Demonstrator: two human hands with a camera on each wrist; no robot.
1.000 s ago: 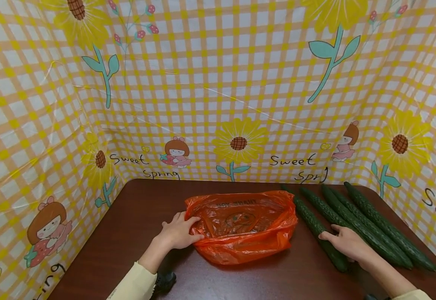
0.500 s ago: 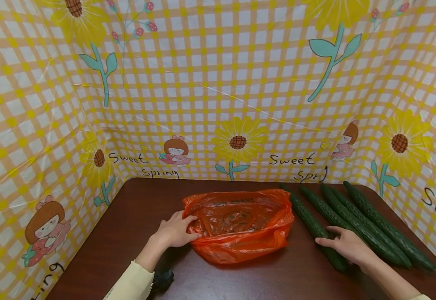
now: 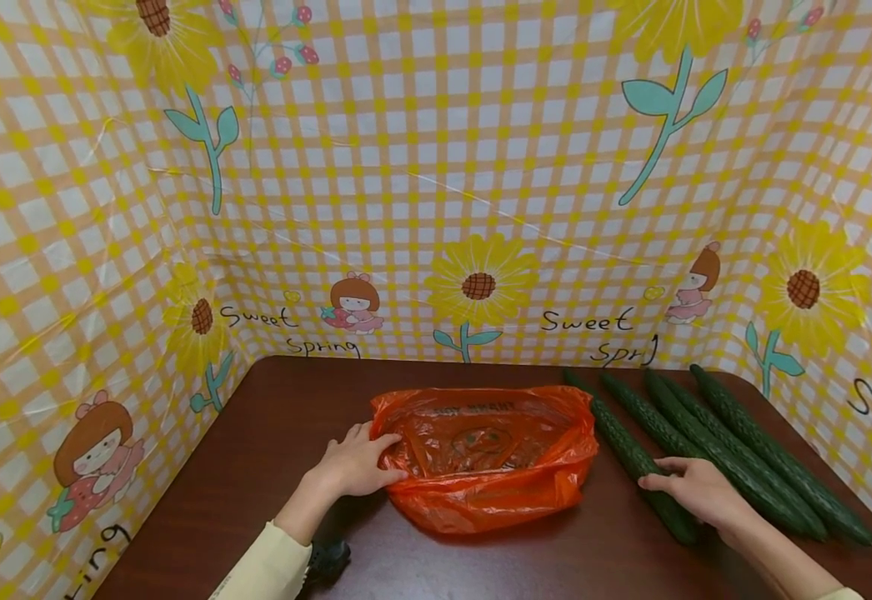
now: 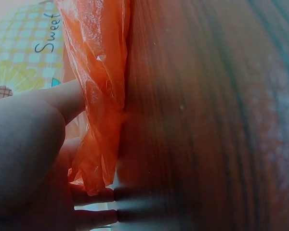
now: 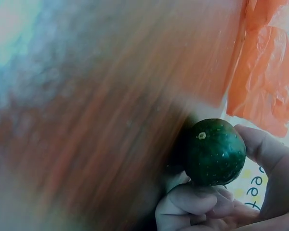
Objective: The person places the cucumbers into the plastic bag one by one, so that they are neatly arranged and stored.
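With little changed, the orange bag [image 3: 492,502] is held at its left edge by the left hand [image 3: 352,465], while the leftmost cucumber [image 3: 626,442], beside the bag, is gripped by the right hand [image 3: 700,493], seemingly not yet lifted.

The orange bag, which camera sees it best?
The head view: it shows nearly the whole orange bag, with its open mouth, and the left hand at one side. The left wrist view shows only a crumpled part by that hand; the right wrist view, just a piece at upper right.
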